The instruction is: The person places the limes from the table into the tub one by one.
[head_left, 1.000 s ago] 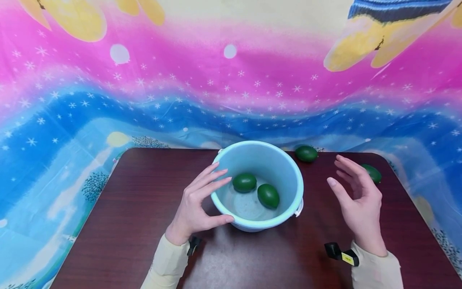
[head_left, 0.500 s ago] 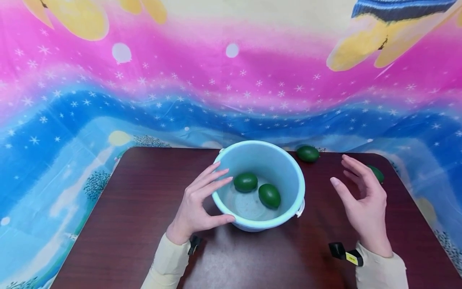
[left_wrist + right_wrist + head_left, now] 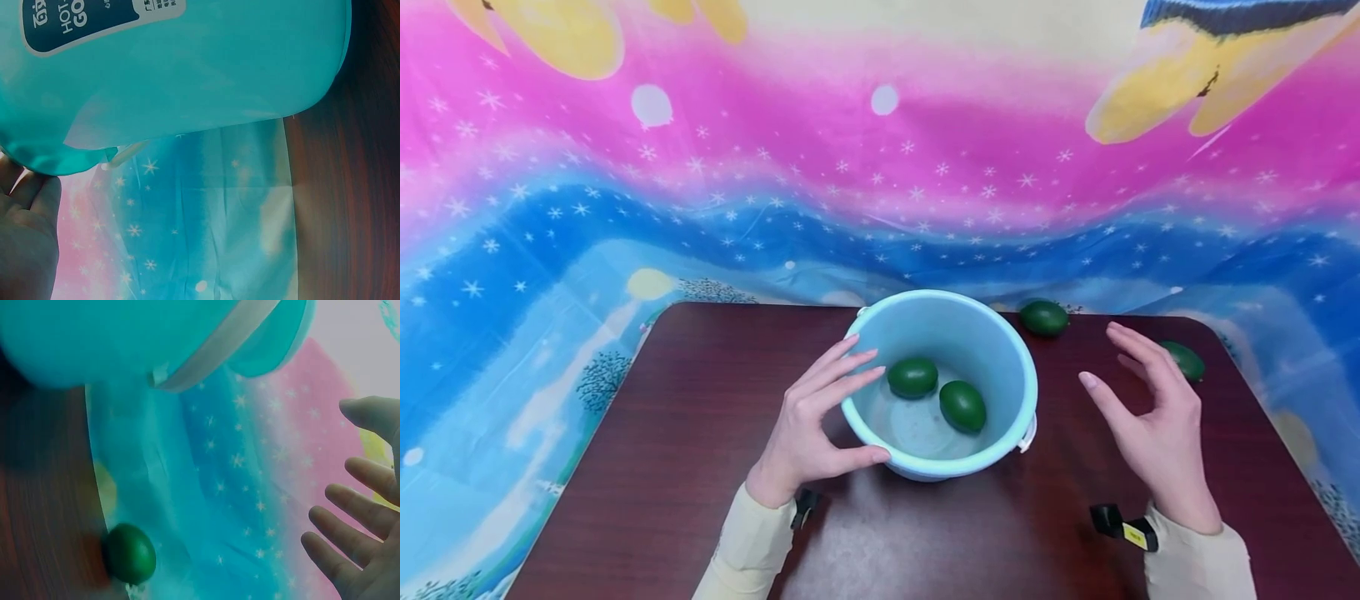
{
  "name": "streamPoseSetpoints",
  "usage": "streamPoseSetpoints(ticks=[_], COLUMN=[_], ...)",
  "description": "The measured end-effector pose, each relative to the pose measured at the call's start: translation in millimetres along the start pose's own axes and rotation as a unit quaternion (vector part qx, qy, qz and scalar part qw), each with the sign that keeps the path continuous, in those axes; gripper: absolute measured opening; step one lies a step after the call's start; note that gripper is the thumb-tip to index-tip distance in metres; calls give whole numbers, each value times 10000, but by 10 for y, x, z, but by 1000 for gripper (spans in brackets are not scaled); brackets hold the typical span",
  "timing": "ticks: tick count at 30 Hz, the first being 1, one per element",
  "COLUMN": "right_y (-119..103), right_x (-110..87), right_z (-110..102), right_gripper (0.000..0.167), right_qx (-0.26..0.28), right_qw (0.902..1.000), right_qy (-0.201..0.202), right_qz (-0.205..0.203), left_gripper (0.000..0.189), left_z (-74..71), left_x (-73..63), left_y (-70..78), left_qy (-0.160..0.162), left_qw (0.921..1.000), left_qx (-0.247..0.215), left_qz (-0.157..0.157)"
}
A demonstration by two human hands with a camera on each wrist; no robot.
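A light blue bucket (image 3: 940,317) stands upright on the table, with two dark green, lime-shaped fruits inside, the left fruit (image 3: 913,377) and the right fruit (image 3: 962,406). My left hand (image 3: 808,421) lies along the bucket's left rim, fingers spread and fairly straight over the edge, thumb against the near rim. In the left wrist view, its fingertips (image 3: 45,195) meet the rim. My right hand (image 3: 1157,425) hovers right of the bucket, fingers parted and holding nothing. Beyond it a green fruit (image 3: 1183,361) is partly hidden by the fingers; another fruit (image 3: 1044,318) lies at the back edge.
The dark reddish-brown table (image 3: 700,433) has rounded far corners. A patterned pink and blue cloth (image 3: 820,150) hangs close behind it and around the sides. The bucket's white handle (image 3: 212,347) hangs down along its outside.
The head view has drifted slightly. My right hand shifts a little left over the last half second, showing more of the right-hand fruit. My left hand and the bucket stay put.
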State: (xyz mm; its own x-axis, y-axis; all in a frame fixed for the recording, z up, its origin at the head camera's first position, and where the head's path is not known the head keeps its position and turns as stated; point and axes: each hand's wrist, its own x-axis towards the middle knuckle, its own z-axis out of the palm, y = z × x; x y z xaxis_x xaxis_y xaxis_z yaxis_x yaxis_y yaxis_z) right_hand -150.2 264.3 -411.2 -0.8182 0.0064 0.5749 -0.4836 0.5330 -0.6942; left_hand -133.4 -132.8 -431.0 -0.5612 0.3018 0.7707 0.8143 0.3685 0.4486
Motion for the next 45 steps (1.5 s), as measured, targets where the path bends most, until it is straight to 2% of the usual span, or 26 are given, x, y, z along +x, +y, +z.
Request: streamPoseSetpoints(ticks=[4,11,17,23,35,41,45], right_y=[136,486,737,870,1040,1228,1379], right_x=[25,50,45,33,12,71,98], right_z=[-63,-204,-274,-351,-523,-599,-661], right_gripper=[68,65,63,63,64,66,69], right_qx=[-174,-633,-975,-1032,-1139,-1291,-1389], right_qw=[9995,9945,9882,9846,9737,9742,9740], right_qy=[223,550,656,671,495,181,-167], right_qz=[129,630,986,1240,1909,1842,1784], left_gripper=[75,75,75,75,75,75,75], left_z=[-2,-5,-5,-2,6,1,-1], left_x=[4,2,-1,2,-6,1,8], left_y=[0,0,-2,1,-3,2,4], left_qy=[-4,-7,1,14,7,36,44], left_qw=[10000,10000,10000,10000,10000,10000,10000], left_qx=[-2,7,12,3,-3,4,14], left_qz=[-9,-25,-19,-2,0,20,21])
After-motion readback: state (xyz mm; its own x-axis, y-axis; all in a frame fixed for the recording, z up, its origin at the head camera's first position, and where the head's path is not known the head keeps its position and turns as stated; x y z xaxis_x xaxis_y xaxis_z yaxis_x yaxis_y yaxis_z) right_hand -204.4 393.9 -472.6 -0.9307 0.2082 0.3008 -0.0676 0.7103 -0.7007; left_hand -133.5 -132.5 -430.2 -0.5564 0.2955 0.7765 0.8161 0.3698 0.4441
